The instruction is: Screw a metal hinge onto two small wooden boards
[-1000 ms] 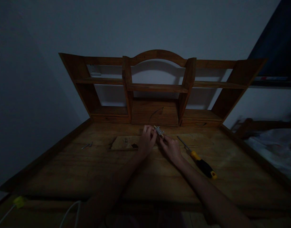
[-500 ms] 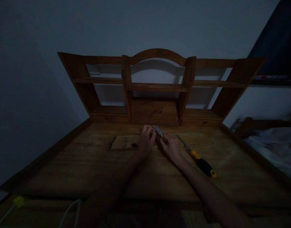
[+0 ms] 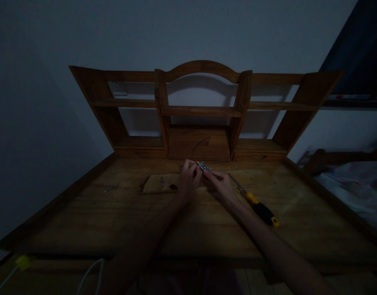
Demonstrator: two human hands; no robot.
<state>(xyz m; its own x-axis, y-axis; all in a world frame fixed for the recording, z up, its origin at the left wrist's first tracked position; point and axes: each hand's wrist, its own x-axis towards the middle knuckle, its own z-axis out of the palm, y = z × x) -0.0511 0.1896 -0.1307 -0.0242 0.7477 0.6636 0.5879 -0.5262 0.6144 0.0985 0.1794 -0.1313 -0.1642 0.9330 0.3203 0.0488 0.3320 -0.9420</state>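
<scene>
Over the middle of the desk, my left hand (image 3: 189,177) and my right hand (image 3: 221,185) meet at a small silver metal plate (image 3: 203,166). My left fingers are closed at its left end, where a pale yellowish bit shows. On the right side, my right thumb and fingertips pinch the plate. Its underside is hidden, and the dim light blurs its exact kind. Beneath both hands lies a thin wooden board (image 3: 157,183) with a dark hole and a rough left end. A screwdriver (image 3: 262,213) with a yellow and black handle rests right of my right hand.
Small metal pieces, probably screws (image 3: 110,188), lie on the left of the wooden desk (image 3: 120,221). A wooden shelf unit (image 3: 200,110) stands along the back. White cable (image 3: 91,272) and a yellow object (image 3: 23,262) are below the front edge at left.
The metal plate has turned between my fingers, its holed face showing half a second ago. My right fingers have shifted left along it. The board and screwdriver stay put.
</scene>
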